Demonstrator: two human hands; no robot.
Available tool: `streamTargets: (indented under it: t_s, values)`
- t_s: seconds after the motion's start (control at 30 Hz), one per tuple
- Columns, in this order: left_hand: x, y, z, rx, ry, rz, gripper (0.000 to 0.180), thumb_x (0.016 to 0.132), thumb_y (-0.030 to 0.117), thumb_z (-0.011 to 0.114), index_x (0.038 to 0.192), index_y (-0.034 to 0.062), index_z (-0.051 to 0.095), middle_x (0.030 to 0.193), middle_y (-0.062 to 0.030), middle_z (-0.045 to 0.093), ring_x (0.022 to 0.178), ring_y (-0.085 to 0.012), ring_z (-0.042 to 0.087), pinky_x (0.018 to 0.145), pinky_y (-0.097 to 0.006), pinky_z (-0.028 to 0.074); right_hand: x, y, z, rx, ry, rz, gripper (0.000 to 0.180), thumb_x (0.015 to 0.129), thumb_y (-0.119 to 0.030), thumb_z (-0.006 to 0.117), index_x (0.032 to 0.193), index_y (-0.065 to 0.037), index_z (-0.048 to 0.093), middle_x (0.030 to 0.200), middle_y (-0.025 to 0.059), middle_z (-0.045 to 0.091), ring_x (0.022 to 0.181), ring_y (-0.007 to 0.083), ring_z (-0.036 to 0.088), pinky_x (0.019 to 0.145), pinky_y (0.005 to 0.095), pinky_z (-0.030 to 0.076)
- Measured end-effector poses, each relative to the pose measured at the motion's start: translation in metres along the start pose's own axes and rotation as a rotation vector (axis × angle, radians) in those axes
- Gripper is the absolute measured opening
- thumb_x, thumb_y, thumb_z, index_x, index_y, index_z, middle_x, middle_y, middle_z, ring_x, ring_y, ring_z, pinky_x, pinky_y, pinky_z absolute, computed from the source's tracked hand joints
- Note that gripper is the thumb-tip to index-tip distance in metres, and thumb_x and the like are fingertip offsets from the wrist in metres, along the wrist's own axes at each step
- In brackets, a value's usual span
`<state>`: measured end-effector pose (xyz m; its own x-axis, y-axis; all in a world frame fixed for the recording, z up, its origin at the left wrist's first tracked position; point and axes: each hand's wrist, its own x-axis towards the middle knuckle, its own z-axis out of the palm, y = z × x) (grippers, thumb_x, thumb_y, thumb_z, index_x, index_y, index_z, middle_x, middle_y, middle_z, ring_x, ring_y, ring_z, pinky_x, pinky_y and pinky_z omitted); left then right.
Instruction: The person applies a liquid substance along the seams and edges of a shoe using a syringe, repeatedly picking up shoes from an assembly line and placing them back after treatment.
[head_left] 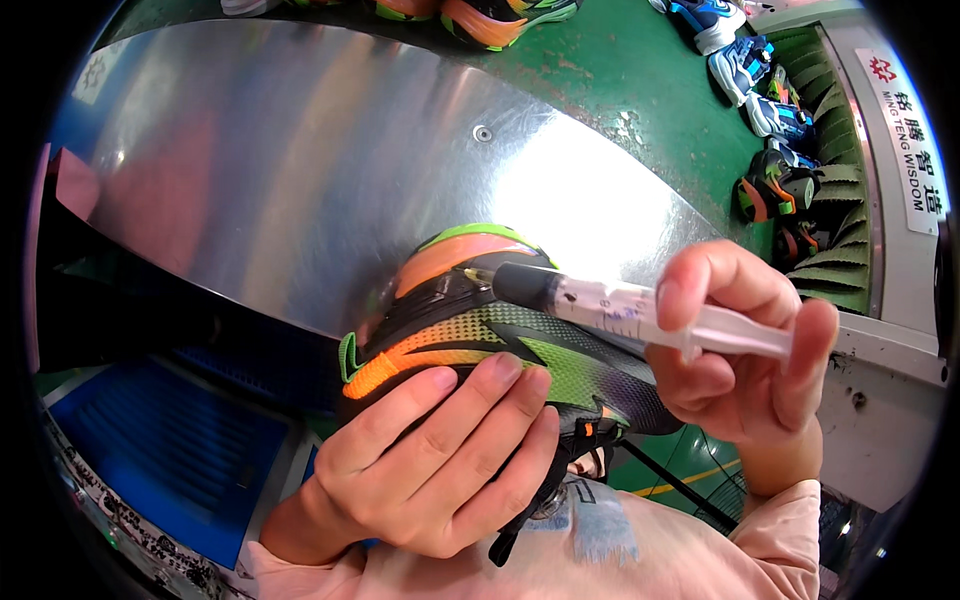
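Observation:
A black, orange and green sports shoe (560,365) lies on its side at the near edge of the metal table, its sole turned away from me. My left hand (440,460) is wrapped over the shoe's upper, fingers closed on it. In my right hand (745,345) is a clear plastic syringe (620,310) with a black front end, gripped around the barrel with a finger at the plunger end. Its thin tip meets or nearly meets the seam between the sole and the upper; I cannot tell whether they touch.
The shiny metal table (330,150) stretches away to the far left. More orange and black shoes (500,22) stand beyond its far edge. At the right, blue and white shoes (742,68) sit by a machine opening with green flaps (835,170). A blue panel (170,450) lies lower left.

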<state>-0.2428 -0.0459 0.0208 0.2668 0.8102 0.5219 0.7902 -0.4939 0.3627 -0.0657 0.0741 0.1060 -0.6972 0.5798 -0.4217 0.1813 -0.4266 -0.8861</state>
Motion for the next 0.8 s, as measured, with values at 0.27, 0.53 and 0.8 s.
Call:
streamTargets:
  t_s: [0.27, 0.53, 0.8]
  values:
    - [-0.005, -0.003, -0.007, 0.019, -0.02, 0.014, 0.012, 0.082, 0.013, 0.058, 0.094, 0.0152, 0.061, 0.097, -0.0035, 0.069, 0.096, -0.0206, 0.065, 0.088, -0.033, 0.043, -0.026, 0.009, -0.002, 0.01, 0.098, -0.021, 0.065, 0.081, -0.067, 0.045, 0.099, -0.005, 0.052, 0.064, -0.0043, 0.045, 0.051, -0.0001, 0.038, 0.045, 0.0117, 0.031]
    - [-0.012, -0.007, -0.013, 0.048, -0.043, 0.033, 0.012, 0.085, 0.012, 0.055, 0.096, 0.0127, 0.06, 0.1, -0.0051, 0.069, 0.099, -0.0242, 0.064, 0.092, -0.037, 0.044, -0.057, 0.024, -0.011, 0.241, 0.138, 0.092, 0.089, 0.07, -0.074, 0.051, 0.113, 0.004, 0.05, 0.072, -0.0017, 0.047, 0.062, 0.0032, 0.035, 0.056, 0.0181, 0.027]
    - [-0.012, -0.022, -0.008, 0.133, 0.02, 0.069, 0.011, 0.086, 0.014, 0.055, 0.095, 0.0166, 0.061, 0.097, -0.0006, 0.069, 0.097, -0.0187, 0.064, 0.09, -0.032, 0.044, -0.081, 0.026, -0.011, 0.253, 0.231, 0.093, 0.087, 0.071, -0.072, 0.053, 0.111, 0.005, 0.051, 0.077, 0.0011, 0.051, 0.063, 0.0035, 0.038, 0.056, 0.0179, 0.029]
